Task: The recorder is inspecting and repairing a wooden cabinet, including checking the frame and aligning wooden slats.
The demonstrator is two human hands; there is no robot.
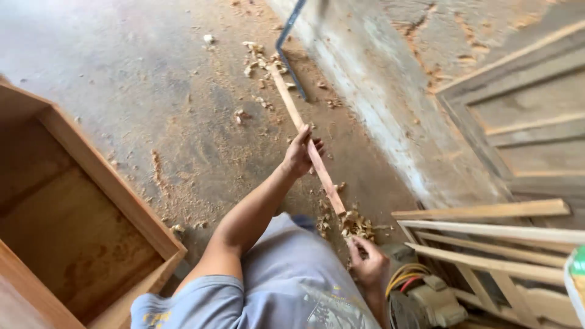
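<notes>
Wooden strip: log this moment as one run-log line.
left hand: grips wooden strip mid-length | right hand: by strip's near end, grip unclear | shavings beneath | open wooden box at left

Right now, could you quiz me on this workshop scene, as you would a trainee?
1. True or false: the left hand grips the long wooden strip.
2. What lies piled by the right hand? A) wood shavings B) nails C) paint cans
3. What stands open at the left edge?

Key: 1 true; 2 A; 3 a wooden box.
</notes>
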